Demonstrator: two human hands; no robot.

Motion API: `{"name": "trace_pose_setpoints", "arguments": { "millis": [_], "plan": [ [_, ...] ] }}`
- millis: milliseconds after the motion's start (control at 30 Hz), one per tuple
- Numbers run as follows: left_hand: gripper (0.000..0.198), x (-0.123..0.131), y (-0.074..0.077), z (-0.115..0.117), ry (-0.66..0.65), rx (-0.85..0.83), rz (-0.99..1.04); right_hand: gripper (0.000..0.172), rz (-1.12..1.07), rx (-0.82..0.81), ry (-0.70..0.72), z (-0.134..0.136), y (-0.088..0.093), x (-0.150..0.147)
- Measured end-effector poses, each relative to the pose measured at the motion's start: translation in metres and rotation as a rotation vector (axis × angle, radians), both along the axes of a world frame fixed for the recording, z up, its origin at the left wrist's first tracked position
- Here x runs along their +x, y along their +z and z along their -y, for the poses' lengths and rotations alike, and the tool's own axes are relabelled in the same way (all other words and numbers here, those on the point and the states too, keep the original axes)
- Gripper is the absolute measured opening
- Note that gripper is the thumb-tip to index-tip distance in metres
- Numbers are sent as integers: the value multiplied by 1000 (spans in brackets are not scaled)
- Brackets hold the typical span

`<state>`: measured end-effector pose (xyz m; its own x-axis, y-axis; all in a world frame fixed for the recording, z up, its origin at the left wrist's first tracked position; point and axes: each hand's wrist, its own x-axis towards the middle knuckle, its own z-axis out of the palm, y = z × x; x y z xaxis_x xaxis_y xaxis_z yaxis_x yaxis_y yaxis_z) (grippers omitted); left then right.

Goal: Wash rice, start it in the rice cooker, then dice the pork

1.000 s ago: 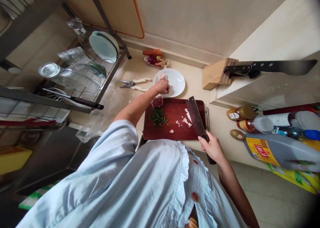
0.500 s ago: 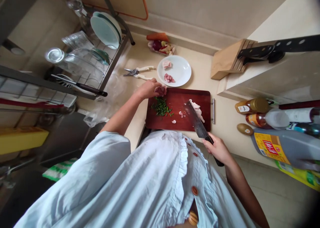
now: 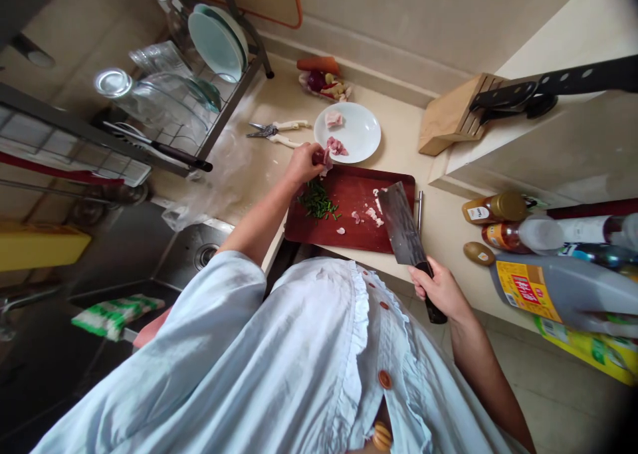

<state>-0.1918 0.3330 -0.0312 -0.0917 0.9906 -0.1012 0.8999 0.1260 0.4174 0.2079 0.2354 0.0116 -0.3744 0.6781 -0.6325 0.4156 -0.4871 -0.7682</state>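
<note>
My left hand (image 3: 305,164) is closed on a piece of raw meat (image 3: 325,159) at the near left rim of the white plate (image 3: 363,131). On that plate lie a pale, fatty chunk (image 3: 333,119) and a small heap of red meat (image 3: 338,146). My right hand (image 3: 438,286) grips a cleaver (image 3: 401,227) by its black handle, the blade flat-side up over the right end of the red cutting board (image 3: 356,188). Chopped green pieces (image 3: 318,203) cover the board's left part. Pale meat bits (image 3: 373,216) lie beside the blade, which hides some of the board.
Kitchen scissors (image 3: 275,131) lie left of the plate. Behind it is a tray of vegetables (image 3: 323,84). A knife block (image 3: 451,118) and several bottles (image 3: 528,238) stand on the right. A dish rack (image 3: 219,118) and the sink (image 3: 172,258) are at left.
My left hand has moved the meat from above the board up to the plate's edge. The cleaver has shifted slightly right and turned so its broad side shows, covering some pale meat.
</note>
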Motion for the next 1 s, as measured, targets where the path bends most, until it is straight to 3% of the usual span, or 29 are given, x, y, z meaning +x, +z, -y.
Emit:
{"name": "trace_pose_setpoints", "arguments": {
  "millis": [67,133,233,267,333,400,500,600,667,767,867,1000],
  "plan": [
    [28,14,10,4,18,13,-97,29,-12,45,-54,-2,6,7],
    [28,35,20,12,-44,29,-143,28,-10,92,-91,-2,11,12],
    [29,77,27,33,-373,-94,-92,27,1,135,-116,-2,12,19],
    [27,92,26,40,-465,-180,-81,27,2,140,-120,-1,12,20],
    [25,117,18,54,-457,-251,-147,28,-2,138,-121,2,10,21],
    [27,135,6,63,-407,-214,-199,28,-4,134,-117,5,9,22],
    [30,146,-6,67,-453,-175,-173,28,2,119,-119,9,7,22],
    [28,139,-1,60,-483,-159,-77,29,11,105,-122,14,6,21],
    [23,126,10,46,-421,-105,-12,30,20,97,-117,17,5,21],
    [20,97,28,8,-245,71,8,30,33,92,-121,22,3,19],
    [23,64,34,-41,-107,205,-50,30,37,110,-122,24,2,12],
    [26,26,29,-83,-185,77,-96,29,40,122,-91,24,2,3]
  ]
}}
